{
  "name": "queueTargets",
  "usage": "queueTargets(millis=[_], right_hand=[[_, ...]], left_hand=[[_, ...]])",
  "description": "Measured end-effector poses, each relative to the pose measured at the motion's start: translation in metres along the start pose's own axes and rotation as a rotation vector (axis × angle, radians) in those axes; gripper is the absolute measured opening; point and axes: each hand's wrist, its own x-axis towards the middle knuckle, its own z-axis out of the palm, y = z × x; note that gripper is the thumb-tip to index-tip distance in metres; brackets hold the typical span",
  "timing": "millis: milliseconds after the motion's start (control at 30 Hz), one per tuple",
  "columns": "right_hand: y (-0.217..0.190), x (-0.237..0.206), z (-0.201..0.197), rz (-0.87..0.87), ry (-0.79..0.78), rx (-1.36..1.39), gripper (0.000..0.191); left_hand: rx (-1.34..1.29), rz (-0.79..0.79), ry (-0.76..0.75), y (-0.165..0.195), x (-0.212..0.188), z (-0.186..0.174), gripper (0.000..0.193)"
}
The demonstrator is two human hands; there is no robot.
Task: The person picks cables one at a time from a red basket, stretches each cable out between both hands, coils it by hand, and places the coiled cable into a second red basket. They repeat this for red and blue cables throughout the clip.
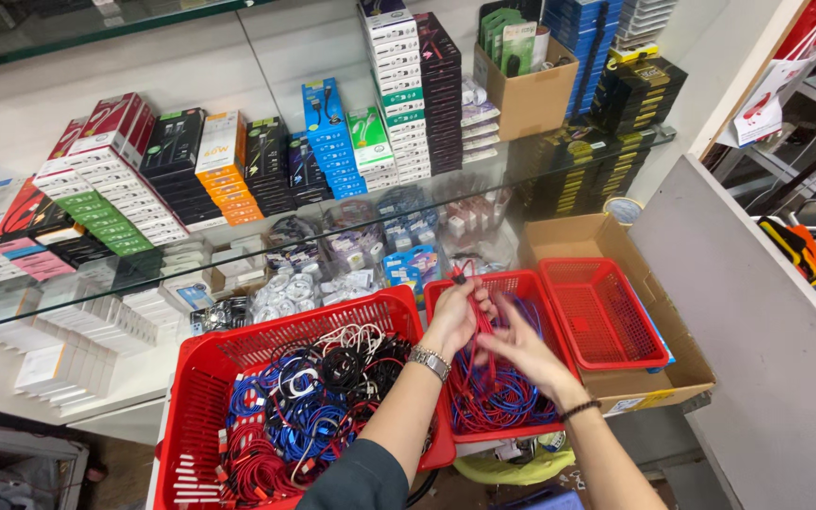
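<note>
My left hand (457, 314), a metal watch on its wrist, is closed around a red cable (476, 326) that it lifts over the middle red basket (521, 283). My right hand (521, 348), wearing a dark wrist band, pinches the same red cable lower down, just above a heap of red and blue cables (497, 397) inside that basket. A larger red basket (202, 397) at the left holds tangled red, blue, black and white cables (309, 401).
An empty small red basket (604, 316) sits in an open cardboard box (658, 378) at the right. Glass shelves (266, 236) behind carry stacks of boxed accessories and a cardboard box (526, 90). A grey partition (757, 331) stands at the right.
</note>
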Motion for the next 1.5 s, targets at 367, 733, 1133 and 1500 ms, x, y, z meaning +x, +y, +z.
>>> queueTargets(millis=[367,733,1133,1500], right_hand=[[0.052,-0.052,0.041,0.063,0.465,-0.566,0.05],[0.058,-0.038,0.012,0.165,0.023,0.515,0.032],[0.078,-0.046,-0.008,-0.013,0.252,-0.085,0.039],[0.189,0.004,-0.009,0.196,0.198,-1.838,0.061]], left_hand=[[0.031,0.158,0.027,-0.019,0.072,-0.021,0.022],[0.274,0.313,0.151,-0.043,0.046,0.002,0.023],[0.243,0.248,0.077,-0.049,0.079,-0.013,0.026],[1.418,0.204,0.16,-0.048,0.038,-0.093,0.056]])
